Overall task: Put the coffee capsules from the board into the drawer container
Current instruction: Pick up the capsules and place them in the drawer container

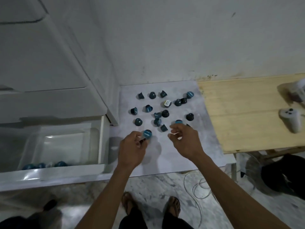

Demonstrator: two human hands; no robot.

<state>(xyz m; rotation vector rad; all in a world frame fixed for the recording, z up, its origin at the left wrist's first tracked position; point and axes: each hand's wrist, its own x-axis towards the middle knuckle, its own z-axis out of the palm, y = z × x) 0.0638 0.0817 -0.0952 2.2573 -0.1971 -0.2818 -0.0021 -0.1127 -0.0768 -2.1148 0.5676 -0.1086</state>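
Down in the open drawer container [62, 146], a few teal capsules [41, 165] sit along the near wall. Up on the white board [173, 154], dark teal and black coffee capsules [162, 111] lie scattered, some upright, some tipped, one showing a pale label. The left hand [132, 149] pinches a blue-lidded capsule [147, 134]; the right hand [186, 139] hovers, fingers loosely curled, holding nothing visible.
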